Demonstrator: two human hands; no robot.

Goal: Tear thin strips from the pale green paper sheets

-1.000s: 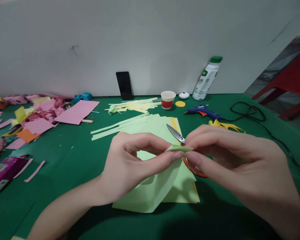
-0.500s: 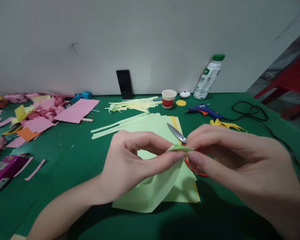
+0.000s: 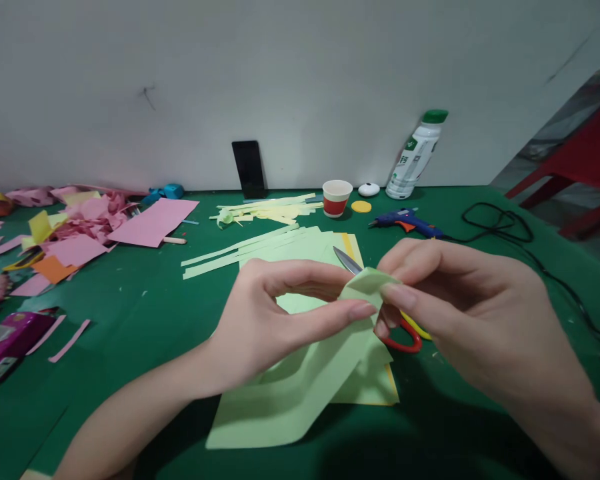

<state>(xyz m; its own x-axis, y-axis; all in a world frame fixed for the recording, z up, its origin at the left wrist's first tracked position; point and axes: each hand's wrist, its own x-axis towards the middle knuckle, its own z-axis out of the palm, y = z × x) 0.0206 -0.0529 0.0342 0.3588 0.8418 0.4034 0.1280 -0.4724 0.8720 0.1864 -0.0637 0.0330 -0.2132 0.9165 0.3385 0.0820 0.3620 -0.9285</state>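
Note:
Both hands hold one sheet of light green paper (image 3: 300, 400), whose upper end curls over between them. My left hand (image 3: 285, 313) pinches the sheet near that end, thumb in front and fingers behind. With thumb and fingertips, my right hand (image 3: 445, 300) grips the curled corner. The lower part of the sheet slants down to the left. Behind the hands lie scissors (image 3: 347, 260), partly covered by the paper and fingers, with red handle loops showing below my right hand. They rest on a stack of green and yellow sheets (image 3: 355, 250).
Green strips (image 3: 240, 253) lie left of the stack. Behind stand a paper cup (image 3: 336, 200), a phone (image 3: 249, 170) and a bottle (image 3: 415, 157). A glue gun (image 3: 407, 221) with a black cord is at right. Pink scraps (image 3: 90, 223) and a purple device (image 3: 13, 347) are at left.
The curled end of the green paper has tipped up and shows more of its face. My right hand has shifted slightly left and up, uncovering more of the red scissor handle.

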